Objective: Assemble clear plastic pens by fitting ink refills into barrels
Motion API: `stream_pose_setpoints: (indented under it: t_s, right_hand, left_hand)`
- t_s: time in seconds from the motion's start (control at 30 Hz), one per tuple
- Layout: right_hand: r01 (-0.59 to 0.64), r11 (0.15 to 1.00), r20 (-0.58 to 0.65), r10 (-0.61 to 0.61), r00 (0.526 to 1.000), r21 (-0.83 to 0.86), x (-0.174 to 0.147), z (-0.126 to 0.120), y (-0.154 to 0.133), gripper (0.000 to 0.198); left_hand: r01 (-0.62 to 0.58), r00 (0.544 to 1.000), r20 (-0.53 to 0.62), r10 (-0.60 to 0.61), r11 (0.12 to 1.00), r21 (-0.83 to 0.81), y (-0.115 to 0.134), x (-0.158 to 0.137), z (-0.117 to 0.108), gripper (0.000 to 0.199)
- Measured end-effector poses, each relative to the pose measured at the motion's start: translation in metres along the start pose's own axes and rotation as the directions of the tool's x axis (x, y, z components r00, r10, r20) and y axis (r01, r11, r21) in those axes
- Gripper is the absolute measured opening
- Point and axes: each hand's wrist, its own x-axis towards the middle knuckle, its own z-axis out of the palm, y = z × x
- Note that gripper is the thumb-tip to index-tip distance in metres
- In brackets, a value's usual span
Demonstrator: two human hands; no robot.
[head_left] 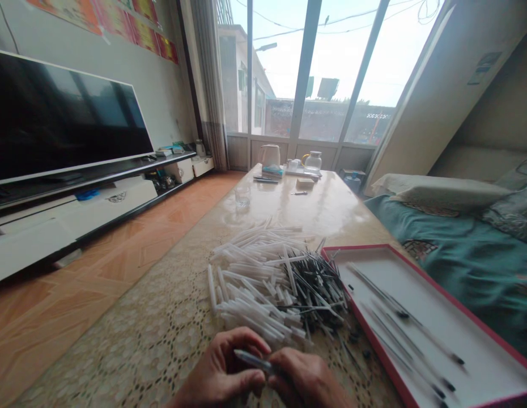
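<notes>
A slim clear pen (251,359) with a pointed tip lies between my two hands, low in the middle of the view. My right hand (308,377) is closed on its rear end, which the fingers hide. Curled round the front part of the pen is my left hand (227,368), thumb below and forefinger above. Just beyond the hands lies a heap of translucent white pen tubes (250,283). Dark pen refills (317,289) are piled against the heap's right side. A shallow pink-rimmed tray (442,283) holds several pens (412,340) with black ends.
The long table (131,334) has a patterned lace-like cover. A drinking glass (242,196) stands beyond the heap, with a glass jug (313,162) and a white container (270,154) at the far end. A bed (471,255) adjoins on the right; a television (63,113) is on the left.
</notes>
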Motion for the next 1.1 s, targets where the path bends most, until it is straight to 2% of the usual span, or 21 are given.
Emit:
stream_pose_setpoints:
  t_s: [0.1, 0.17, 0.23, 0.3, 0.5, 0.7, 0.8, 0.97, 1.1]
  right_hand:
    - [-0.044, 0.996, -0.055, 0.048, 0.997, 0.072, -0.001, 0.001, -0.002, 0.053]
    - [-0.166, 0.976, -0.093, 0.18, 0.979, 0.141, -0.004, -0.003, -0.001, 0.053]
    - [-0.3, 0.922, -0.078, 0.327, 0.942, 0.245, -0.007, -0.01, 0.0, 0.054]
    - [-0.356, 0.87, -0.044, 0.393, 0.918, 0.341, -0.01, -0.014, 0.002, 0.054]
    - [-0.345, 0.843, -0.035, 0.393, 0.919, 0.412, -0.013, -0.013, 0.007, 0.05]
    - [-0.261, 0.929, -0.126, 0.302, 0.945, 0.263, -0.013, -0.017, 0.009, 0.047]
    - [-0.236, 0.944, -0.138, 0.272, 0.952, 0.23, -0.011, -0.02, 0.008, 0.046]
    - [-0.339, 0.877, -0.08, 0.386, 0.919, 0.34, -0.014, -0.014, 0.011, 0.052]
    - [-0.353, 0.871, -0.099, 0.407, 0.908, 0.343, -0.016, -0.009, 0.013, 0.051]
  left_hand:
    - [-0.01, 0.999, -0.033, 0.011, 0.999, 0.033, -0.001, 0.001, -0.006, 0.023]
    - [-0.008, 0.996, -0.089, 0.011, 0.999, 0.031, 0.0, 0.003, -0.01, 0.024]
    - [-0.007, 0.986, -0.164, 0.007, 1.0, 0.001, 0.001, 0.005, -0.014, 0.028]
    - [-0.007, 0.975, -0.222, -0.001, 0.999, -0.035, 0.002, 0.006, -0.016, 0.031]
    - [-0.005, 0.971, -0.24, -0.004, 0.999, -0.035, 0.005, 0.006, -0.015, 0.03]
    - [0.004, 0.963, -0.27, -0.007, 1.0, -0.015, 0.005, 0.006, -0.016, 0.03]
    - [0.002, 0.964, -0.267, -0.011, 0.999, -0.035, 0.006, 0.005, -0.015, 0.033]
    - [0.022, 0.967, -0.252, -0.028, 0.999, -0.027, 0.01, 0.004, -0.013, 0.034]
    - [0.01, 0.972, -0.237, -0.009, 1.0, 0.006, 0.008, 0.005, -0.015, 0.03]
